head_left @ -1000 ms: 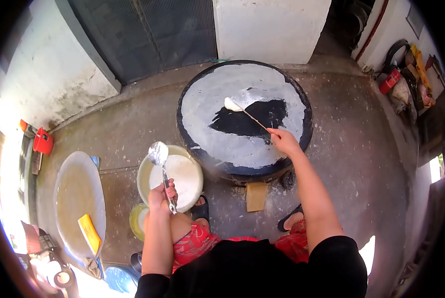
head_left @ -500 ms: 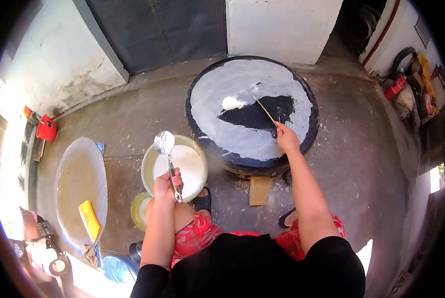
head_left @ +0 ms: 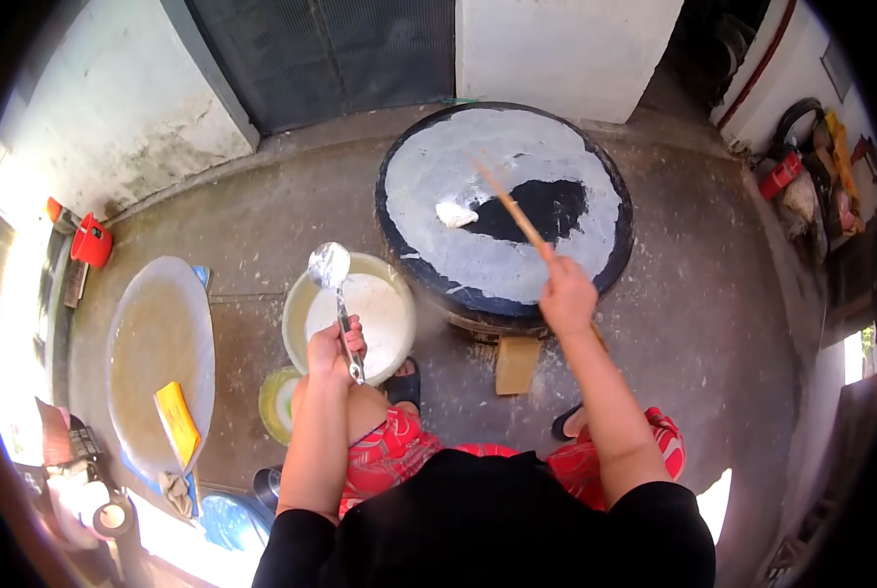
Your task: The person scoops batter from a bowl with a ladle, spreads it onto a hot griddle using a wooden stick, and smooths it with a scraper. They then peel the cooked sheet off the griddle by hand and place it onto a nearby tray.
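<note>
A metal ladle [head_left: 329, 266] is gripped by its handle in my left hand [head_left: 337, 349], its whitish-smeared bowl raised over the edge of a basin [head_left: 403, 294] of white batter. My right hand [head_left: 568, 297] is closed round a thin wooden spreader stick [head_left: 517, 218], whose far end is blurred above the griddle. The big round black griddle [head_left: 610, 269] carries a thin whitish layer of batter [head_left: 424, 176]. A dark patch without batter shows right of centre, and a thick white lump [head_left: 455, 215] sits at its left tip.
A smaller yellow-green bucket [head_left: 276, 402] stands by my left leg. Further left is a broad round tray [head_left: 135, 343] with a yellow packet [head_left: 177, 421] on it. A red bucket [head_left: 92, 242] is near the left wall. A cardboard piece [head_left: 517, 366] lies before the griddle.
My right hand has come up and slightly back, lifting the stick and turning its broader side to view. The dark patch has changed shape, narrower at its left. The ladle stays in my left hand.
</note>
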A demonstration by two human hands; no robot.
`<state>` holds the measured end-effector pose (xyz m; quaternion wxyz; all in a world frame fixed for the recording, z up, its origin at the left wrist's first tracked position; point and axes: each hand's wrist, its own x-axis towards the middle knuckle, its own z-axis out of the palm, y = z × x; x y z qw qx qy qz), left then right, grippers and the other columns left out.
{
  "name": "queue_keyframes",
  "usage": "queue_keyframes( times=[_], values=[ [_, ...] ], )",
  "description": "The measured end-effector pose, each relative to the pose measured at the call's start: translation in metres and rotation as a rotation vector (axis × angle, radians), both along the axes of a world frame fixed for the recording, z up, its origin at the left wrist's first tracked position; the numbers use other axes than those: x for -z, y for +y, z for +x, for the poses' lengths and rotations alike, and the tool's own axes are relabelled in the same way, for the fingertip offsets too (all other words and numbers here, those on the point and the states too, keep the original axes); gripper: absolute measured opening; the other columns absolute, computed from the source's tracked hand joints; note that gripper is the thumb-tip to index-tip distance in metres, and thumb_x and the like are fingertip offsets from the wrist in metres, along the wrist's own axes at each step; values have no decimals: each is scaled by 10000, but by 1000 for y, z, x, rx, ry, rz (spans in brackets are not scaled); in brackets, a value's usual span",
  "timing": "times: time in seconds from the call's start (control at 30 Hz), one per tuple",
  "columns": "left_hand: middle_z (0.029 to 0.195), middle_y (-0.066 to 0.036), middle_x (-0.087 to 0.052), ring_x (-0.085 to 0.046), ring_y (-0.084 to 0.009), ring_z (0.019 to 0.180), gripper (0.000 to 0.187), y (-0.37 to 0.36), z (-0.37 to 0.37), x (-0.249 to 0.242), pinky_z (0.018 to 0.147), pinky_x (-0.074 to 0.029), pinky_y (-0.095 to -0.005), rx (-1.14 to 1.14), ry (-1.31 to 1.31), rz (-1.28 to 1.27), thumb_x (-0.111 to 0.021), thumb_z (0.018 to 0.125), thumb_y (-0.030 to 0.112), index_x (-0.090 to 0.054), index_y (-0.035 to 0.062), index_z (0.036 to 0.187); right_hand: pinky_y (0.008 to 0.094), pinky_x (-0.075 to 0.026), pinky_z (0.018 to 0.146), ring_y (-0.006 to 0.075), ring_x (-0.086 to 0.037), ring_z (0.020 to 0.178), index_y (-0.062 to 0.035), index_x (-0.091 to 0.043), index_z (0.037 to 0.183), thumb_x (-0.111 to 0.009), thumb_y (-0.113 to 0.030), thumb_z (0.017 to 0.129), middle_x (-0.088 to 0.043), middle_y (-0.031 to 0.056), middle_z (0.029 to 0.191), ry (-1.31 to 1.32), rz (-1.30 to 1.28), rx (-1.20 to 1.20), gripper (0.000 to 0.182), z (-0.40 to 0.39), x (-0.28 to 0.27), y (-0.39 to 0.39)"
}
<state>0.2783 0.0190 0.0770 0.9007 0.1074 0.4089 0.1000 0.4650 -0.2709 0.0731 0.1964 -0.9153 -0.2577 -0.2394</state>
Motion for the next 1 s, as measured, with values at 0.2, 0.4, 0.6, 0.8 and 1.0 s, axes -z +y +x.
queue_keyframes(
  times=[0.2, 0.4, 0.6, 0.8, 1.0],
  values=[
    [662, -52, -452, -410, -100, 492, 295, 0, 0, -1, 404, -370, -202, 8, 5, -48, -296, 921, 182, -452, -64, 966, 344, -449, 557, 227, -526, 645, -118, -542, 1099, -519, -79, 669, -520, 46, 773, 67, -268, -74, 432, -24, 48, 28],
    [667, -42, -448, -400, -91, 487, 289, 3, -1, 4, 405, -370, -200, 39, 15, -19, -299, 921, 184, -453, -56, 963, 376, -474, 603, 281, -557, 698, -135, -502, 1128, -546, -50, 659, -549, 79, 846, 235, -78, 133, 478, -4, 29, 4],
    [669, -45, -448, -399, -95, 483, 284, 0, 1, -1, 406, -371, -198, 20, 24, -33, -307, 919, 183, -449, -57, 968, 368, -460, 556, 256, -557, 667, -117, -505, 1122, -539, -74, 665, -539, 73, 795, 125, -286, 18, 460, -13, 51, -9],
    [683, -51, -447, -411, -103, 500, 293, 1, 2, 0, 410, -373, -202, 29, 36, -17, -300, 920, 184, -443, -64, 983, 390, -472, 606, 293, -562, 684, -118, -502, 1113, -566, -39, 638, -549, 91, 841, 217, -45, 242, 487, 2, 28, -23],
    [715, -64, -463, -420, -108, 508, 298, -1, 1, 2, 412, -380, -207, 35, 19, 6, -301, 919, 182, -430, -74, 1001, 383, -476, 605, 278, -562, 687, -107, -505, 1089, -562, -63, 663, -540, 92, 842, 201, -234, 315, 432, 20, 42, -40]
  ],
)
